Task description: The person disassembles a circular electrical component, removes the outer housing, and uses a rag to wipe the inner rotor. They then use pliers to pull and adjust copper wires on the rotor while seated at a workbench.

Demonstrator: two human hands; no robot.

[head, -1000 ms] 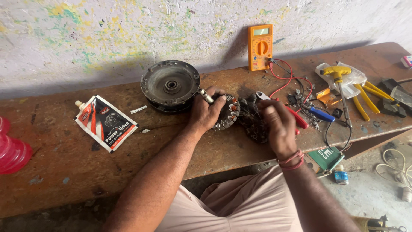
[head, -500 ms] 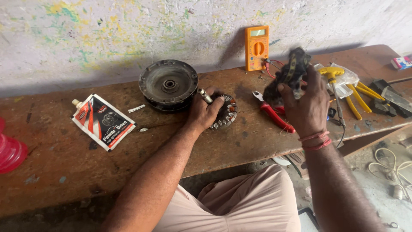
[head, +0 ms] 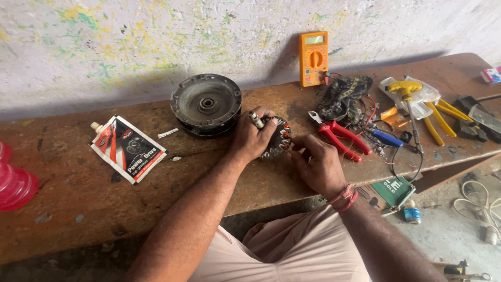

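Worn wooden bench (head: 78, 209), motor housing (head: 206, 110), sachet (head: 128, 149), pliers (head: 339, 137), multimeter (head: 313, 58)

An orange multimeter (head: 313, 58) leans on the wall; red pliers (head: 340, 138) and a glue pouch (head: 128, 149) lie on the bench (head: 78, 203).

Bare wood on the workbench (head: 78, 209) runs along the near edge toward its left end, open between the glue pouch (head: 128, 149) and the red plastic piece (head: 14, 183) at the left edge. Behind the wound stator (head: 276, 137) the round motor housing (head: 207, 110) blocks the way to the wall. Right of it, red pliers (head: 339, 137), a dark cloth (head: 343, 96), yellow multimeter (head: 313, 58) and tangled tools crowd the far right corner.
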